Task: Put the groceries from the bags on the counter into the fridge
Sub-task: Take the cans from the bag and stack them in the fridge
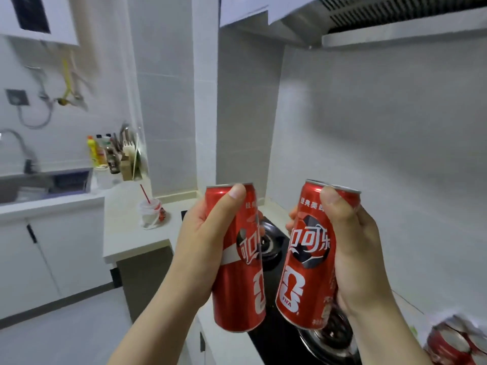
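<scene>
White tiles are covering the kitchen walls, and a pale worktop (123, 233) is running from the sink (15, 185) at the far left to a black gas hob (271, 248) in the middle. Above that hob, the left hand (203, 241) is gripping a red cola can (237, 280), thumb lying near its top rim. The right hand (353, 254) is gripping a second red cola can (305, 259) the same way. Both cans are standing nearly upright, their bottoms leaning toward each other, close but apart. At the near right, a white bag (448, 318) is holding more red cans (445, 343), blurred. On the far worktop a plastic cup (150, 209) with a red straw is sitting, and bottles (105, 154) are crowding the corner behind it
</scene>
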Demonstrator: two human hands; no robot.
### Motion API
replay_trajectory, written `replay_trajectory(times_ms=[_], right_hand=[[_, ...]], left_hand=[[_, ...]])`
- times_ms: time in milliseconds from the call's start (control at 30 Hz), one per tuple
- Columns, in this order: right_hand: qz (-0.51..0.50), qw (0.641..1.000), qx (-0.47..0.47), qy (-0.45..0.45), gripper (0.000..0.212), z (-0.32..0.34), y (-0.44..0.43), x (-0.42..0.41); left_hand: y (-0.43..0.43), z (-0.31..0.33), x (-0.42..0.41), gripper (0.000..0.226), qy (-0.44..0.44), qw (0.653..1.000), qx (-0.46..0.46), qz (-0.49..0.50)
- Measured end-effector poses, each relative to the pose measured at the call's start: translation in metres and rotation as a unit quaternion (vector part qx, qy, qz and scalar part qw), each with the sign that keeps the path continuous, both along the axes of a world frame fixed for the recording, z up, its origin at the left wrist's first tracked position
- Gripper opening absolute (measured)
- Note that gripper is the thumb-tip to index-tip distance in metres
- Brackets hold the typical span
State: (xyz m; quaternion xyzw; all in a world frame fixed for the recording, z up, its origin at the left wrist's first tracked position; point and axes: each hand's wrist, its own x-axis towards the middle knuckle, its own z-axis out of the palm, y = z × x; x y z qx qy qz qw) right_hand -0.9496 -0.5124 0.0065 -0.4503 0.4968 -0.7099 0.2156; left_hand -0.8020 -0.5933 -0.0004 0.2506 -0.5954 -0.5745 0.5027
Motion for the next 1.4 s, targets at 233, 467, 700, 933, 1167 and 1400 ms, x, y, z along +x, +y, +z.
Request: replay_trajectory(times_ms=[233, 467, 700, 933, 1167, 1400], right_hand=[[0.121, 0.992, -0.017, 0.008, 0.062, 0.010, -0.070, 0.097], [0.262, 0.965, -0.014, 0.001, 0.058, 0.015, -0.125, 0.175], [0.389, 0.921, -0.007, 0.001, 0.063, 0.009, -0.181, 0.242], [0.546, 0.838, -0.009, -0.009, 0.054, 0.012, -0.221, 0.315], [0.700, 0.714, 0.001, -0.014, 0.047, 0.007, -0.209, 0.394], [0.796, 0.605, 0.003, -0.002, 0.057, 0.012, -0.136, 0.452]], left_hand=[[-0.039, 0.007, 0.108, 0.071, 0.021, 0.996, -0.013, 0.081], [-0.055, 0.009, 0.191, 0.074, 0.032, 0.983, -0.013, 0.182], [-0.054, 0.005, 0.253, 0.073, 0.018, 0.944, -0.001, 0.329], [-0.031, 0.013, 0.297, 0.073, 0.011, 0.857, 0.003, 0.516], [0.025, 0.010, 0.318, 0.065, 0.012, 0.739, 0.009, 0.673], [0.109, 0.015, 0.324, 0.065, 0.029, 0.626, 0.002, 0.779]])
